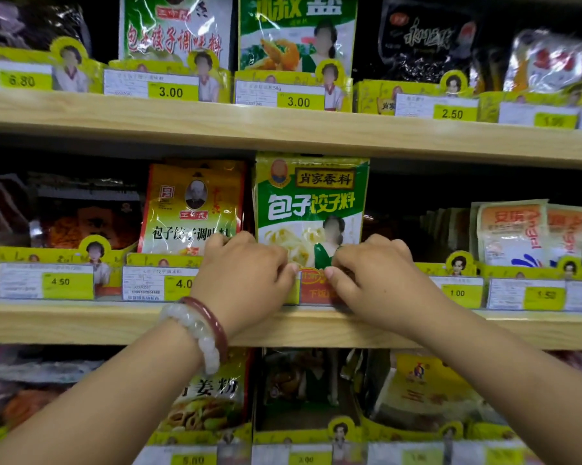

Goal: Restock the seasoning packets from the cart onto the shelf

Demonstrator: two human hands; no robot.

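A green and white seasoning packet [311,203] stands upright on the middle wooden shelf [115,322], in the slot right of a red and yellow packet [192,206]. My left hand [246,266] grips the green packet's lower left edge, fingers curled behind it. My right hand [371,270] grips its lower right edge the same way. Both thumbs meet over the red label at the packet's foot. The packet's bottom is hidden behind my hands and the yellow price strip. The cart is out of view.
The upper shelf [282,129] hangs just above the green packet's top. To the packet's right is a dark gap [410,223], then white and orange packets [514,233]. Yellow price tags [68,281] line each shelf front. More packets [205,397] fill the lower shelf.
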